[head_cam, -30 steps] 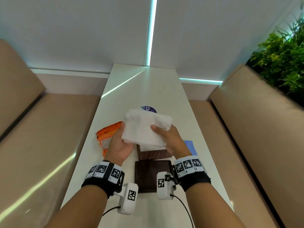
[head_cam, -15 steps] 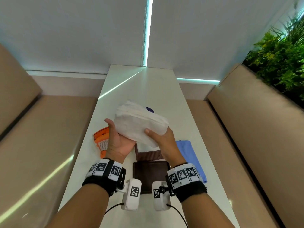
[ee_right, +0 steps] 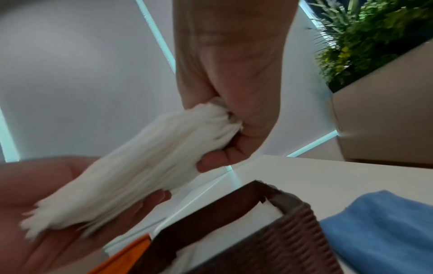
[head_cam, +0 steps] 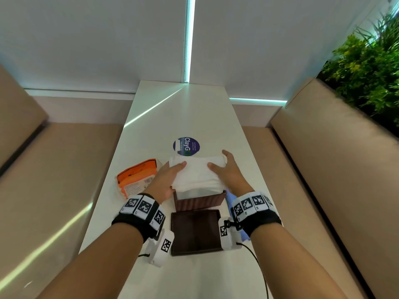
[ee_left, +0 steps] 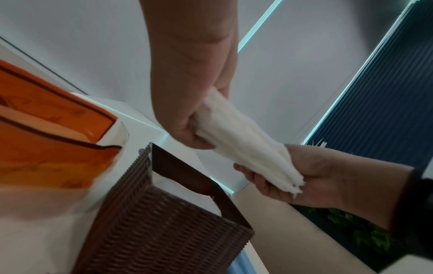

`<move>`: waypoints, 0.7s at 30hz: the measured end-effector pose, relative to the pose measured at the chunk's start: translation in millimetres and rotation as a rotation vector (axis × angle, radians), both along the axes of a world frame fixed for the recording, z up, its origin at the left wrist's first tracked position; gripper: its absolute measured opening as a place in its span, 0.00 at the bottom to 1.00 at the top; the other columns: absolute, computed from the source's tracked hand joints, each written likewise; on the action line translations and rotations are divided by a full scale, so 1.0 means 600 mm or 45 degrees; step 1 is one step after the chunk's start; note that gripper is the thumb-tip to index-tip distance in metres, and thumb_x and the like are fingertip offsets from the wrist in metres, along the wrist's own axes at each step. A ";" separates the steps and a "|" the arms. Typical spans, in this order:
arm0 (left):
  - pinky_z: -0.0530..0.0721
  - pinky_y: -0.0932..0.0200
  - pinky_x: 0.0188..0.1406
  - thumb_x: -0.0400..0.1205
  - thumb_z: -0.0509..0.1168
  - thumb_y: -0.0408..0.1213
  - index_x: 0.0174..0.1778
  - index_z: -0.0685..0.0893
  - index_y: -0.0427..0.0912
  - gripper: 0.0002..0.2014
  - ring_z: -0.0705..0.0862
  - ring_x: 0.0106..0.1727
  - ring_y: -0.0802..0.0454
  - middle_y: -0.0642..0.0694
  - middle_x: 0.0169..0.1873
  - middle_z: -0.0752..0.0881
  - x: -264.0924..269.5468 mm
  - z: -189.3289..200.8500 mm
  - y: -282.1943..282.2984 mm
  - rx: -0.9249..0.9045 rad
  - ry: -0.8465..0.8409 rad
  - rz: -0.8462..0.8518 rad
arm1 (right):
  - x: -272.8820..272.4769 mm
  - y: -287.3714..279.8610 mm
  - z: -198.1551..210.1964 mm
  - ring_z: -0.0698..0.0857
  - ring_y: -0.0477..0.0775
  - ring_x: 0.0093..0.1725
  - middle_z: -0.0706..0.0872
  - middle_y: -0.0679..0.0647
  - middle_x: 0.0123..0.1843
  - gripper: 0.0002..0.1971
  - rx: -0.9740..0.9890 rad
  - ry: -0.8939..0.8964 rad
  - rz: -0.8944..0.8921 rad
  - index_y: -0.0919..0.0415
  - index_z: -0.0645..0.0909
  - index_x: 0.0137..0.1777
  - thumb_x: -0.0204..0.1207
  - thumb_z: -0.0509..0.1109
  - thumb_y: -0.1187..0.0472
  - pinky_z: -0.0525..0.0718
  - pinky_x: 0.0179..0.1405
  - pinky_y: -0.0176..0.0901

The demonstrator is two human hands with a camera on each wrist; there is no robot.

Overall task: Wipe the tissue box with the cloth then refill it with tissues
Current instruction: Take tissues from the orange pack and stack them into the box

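A thick stack of white tissues (head_cam: 197,173) (ee_left: 243,146) (ee_right: 140,172) hangs just above the open brown woven tissue box (head_cam: 199,200) (ee_left: 164,228) (ee_right: 269,233). My left hand (head_cam: 167,180) (ee_left: 187,115) grips its left end and my right hand (head_cam: 228,171) (ee_right: 239,118) grips its right end, thumbs on top. White tissue shows inside the box. The box's dark lid (head_cam: 195,230) lies flat in front of it. The blue cloth (head_cam: 230,197) (ee_right: 379,228) lies to the box's right, mostly hidden by my right wrist.
An orange tissue packet (head_cam: 137,179) (ee_left: 53,140) lies left of the box. A round purple sticker (head_cam: 186,146) is on the narrow white table (head_cam: 183,113). Beige benches (head_cam: 54,169) flank both sides, and green plants (head_cam: 367,67) stand at the right.
Both hands have lowered the tissue stack from chest height down toward the open box, and flattened it out. The view has tilted down a little.
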State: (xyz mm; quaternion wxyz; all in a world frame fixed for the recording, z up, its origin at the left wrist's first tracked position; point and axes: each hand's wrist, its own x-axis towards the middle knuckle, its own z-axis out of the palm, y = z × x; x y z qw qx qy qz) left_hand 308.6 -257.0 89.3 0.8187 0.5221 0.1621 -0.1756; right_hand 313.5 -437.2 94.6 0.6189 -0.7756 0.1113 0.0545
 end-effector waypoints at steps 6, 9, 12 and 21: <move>0.79 0.50 0.56 0.85 0.54 0.27 0.69 0.74 0.33 0.16 0.79 0.54 0.43 0.39 0.54 0.81 0.022 -0.039 -0.039 0.563 -0.020 0.042 | 0.009 -0.003 -0.019 0.66 0.56 0.80 0.67 0.54 0.81 0.31 -0.403 -0.079 0.211 0.55 0.58 0.81 0.81 0.65 0.62 0.64 0.76 0.43; 0.77 0.51 0.62 0.85 0.57 0.30 0.75 0.70 0.36 0.21 0.78 0.65 0.41 0.38 0.69 0.77 0.026 -0.062 -0.039 0.959 -0.164 -0.061 | 0.012 -0.003 -0.039 0.69 0.57 0.77 0.71 0.56 0.78 0.29 -0.539 -0.084 0.281 0.57 0.65 0.78 0.78 0.67 0.67 0.65 0.74 0.40; 0.74 0.49 0.71 0.85 0.56 0.33 0.76 0.70 0.35 0.21 0.75 0.72 0.39 0.36 0.73 0.75 0.027 -0.076 -0.037 1.192 -0.248 -0.154 | 0.014 0.000 -0.059 0.71 0.57 0.74 0.74 0.58 0.75 0.27 -0.591 -0.099 0.239 0.58 0.68 0.76 0.78 0.67 0.68 0.65 0.71 0.37; 0.60 0.51 0.79 0.82 0.62 0.33 0.76 0.70 0.38 0.25 0.58 0.81 0.40 0.38 0.81 0.61 -0.008 -0.078 -0.028 1.759 -0.593 -0.239 | 0.012 0.014 -0.088 0.77 0.64 0.65 0.71 0.65 0.70 0.25 -0.860 -0.091 0.328 0.57 0.65 0.79 0.82 0.60 0.67 0.74 0.63 0.44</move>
